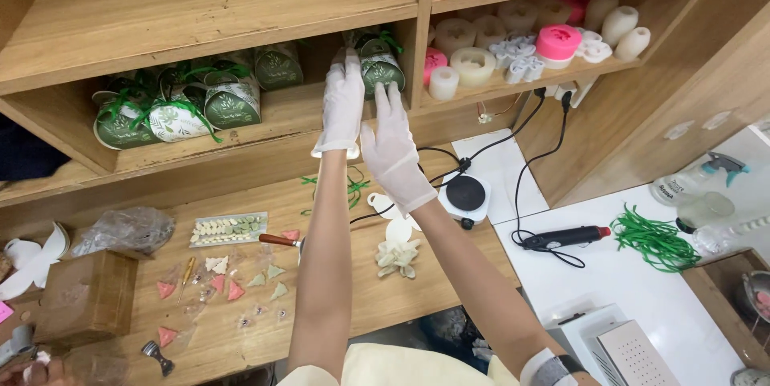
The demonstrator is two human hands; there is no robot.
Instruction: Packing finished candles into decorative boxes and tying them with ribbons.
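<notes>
Both my hands wear white gloves and reach up into a wooden shelf compartment. My left hand and my right hand touch a green leaf-patterned gift box with a green ribbon at the compartment's right end; whether the fingers grip it I cannot tell. Several more such green boxes stand in a row at the left of the same shelf.
The wooden worktop below holds small triangular pink and green pieces, a plastic bag, a brown cardboard box and a small black hotplate. Silicone moulds and candles fill the right compartment. A heat tool and green ribbons lie on the white table.
</notes>
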